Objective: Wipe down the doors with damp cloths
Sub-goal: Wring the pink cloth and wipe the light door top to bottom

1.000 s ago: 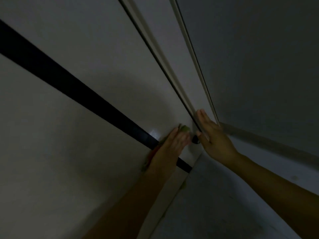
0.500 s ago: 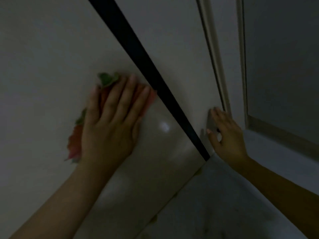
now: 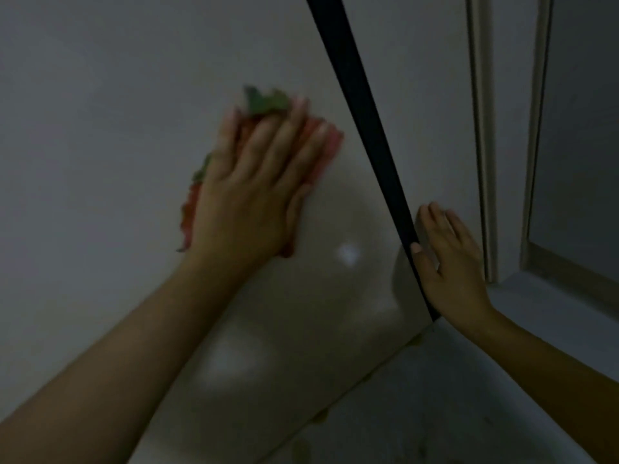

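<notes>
A pale glossy door [image 3: 117, 112] fills the left and middle of the dim head view, crossed by a black stripe [image 3: 365, 122]. My left hand [image 3: 254, 189] lies flat on the door, fingers straight, pressing a red and green cloth [image 3: 264, 102] against the surface left of the stripe. Only the cloth's edges show around my fingers and palm. My right hand [image 3: 449, 262] rests flat with straight fingers on the door to the right of the stripe, near its lower end, thumb touching the stripe.
A door frame [image 3: 482, 128] runs up on the right, with a darker grey wall [image 3: 582, 112] and a ledge beyond it. Grey floor [image 3: 435, 413] lies below the door's bottom edge. A light spot reflects on the door between my hands.
My left hand slid the cloth from the stripe's lower end up and left across the door panel. My right hand stayed flat near the door's edge. The camera tilted.
</notes>
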Motion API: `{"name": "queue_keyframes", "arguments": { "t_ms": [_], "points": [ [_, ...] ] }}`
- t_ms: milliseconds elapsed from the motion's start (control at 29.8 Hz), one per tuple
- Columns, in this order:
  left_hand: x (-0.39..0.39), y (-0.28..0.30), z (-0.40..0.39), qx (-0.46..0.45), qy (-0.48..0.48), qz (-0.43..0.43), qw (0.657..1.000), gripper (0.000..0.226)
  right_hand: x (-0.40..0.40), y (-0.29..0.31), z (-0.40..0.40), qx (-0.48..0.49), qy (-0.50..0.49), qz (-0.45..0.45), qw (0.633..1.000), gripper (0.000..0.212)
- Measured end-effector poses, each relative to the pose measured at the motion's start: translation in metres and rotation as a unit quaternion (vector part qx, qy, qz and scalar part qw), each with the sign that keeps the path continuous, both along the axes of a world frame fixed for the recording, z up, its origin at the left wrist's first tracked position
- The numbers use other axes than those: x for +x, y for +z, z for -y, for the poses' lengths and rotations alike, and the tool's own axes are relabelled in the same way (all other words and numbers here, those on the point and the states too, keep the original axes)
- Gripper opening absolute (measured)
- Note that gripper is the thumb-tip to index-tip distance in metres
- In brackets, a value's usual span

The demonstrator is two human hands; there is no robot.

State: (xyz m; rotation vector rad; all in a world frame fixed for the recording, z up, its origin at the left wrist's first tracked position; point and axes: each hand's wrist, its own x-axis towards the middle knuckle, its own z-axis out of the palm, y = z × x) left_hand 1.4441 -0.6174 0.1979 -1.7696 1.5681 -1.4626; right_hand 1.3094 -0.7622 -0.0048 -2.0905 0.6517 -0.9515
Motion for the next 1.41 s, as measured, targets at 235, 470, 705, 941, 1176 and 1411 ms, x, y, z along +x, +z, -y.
{"name": "queue_keyframes", "arguments": {
  "t_ms": [235, 470, 705, 941, 1176, 1411],
  "points": [
    [-0.02, -0.058, -0.005, 0.209, 0.08, 0.014, 0.975, 0.068, -0.002, 0.001, -0.003, -0.003, -0.007, -0.018, 1.0, 0.056],
    [0.004, 0.035, -0.006, -0.071, -0.007, -0.009, 0.997, 0.054, 0.008, 0.004, -0.011, 0.042, -0.01, -0.009, 0.999, 0.062],
    [-0.01, -0.043, -0.013, 0.214, 0.045, 0.046, 0.975, 0.07, 0.008, 0.008, -0.016, 0.06, -0.027, 0.001, 0.998, 0.061],
    [-0.005, 0.047, -0.008, -0.074, 0.004, 0.016, 0.997, 0.053, 0.012, 0.015, -0.024, 0.049, -0.025, 0.023, 0.998, 0.063],
    [-0.02, -0.008, 0.038, 0.073, 0.015, 0.034, 0.997, 0.066, 0.011, 0.009, -0.021, 0.025, -0.031, 0.018, 0.999, 0.06],
    [-0.017, 0.0, 0.008, 0.049, 0.024, 0.003, 0.999, 0.061, 0.006, 0.011, -0.014, 0.024, -0.019, 0.011, 0.999, 0.06]
  ]
}}
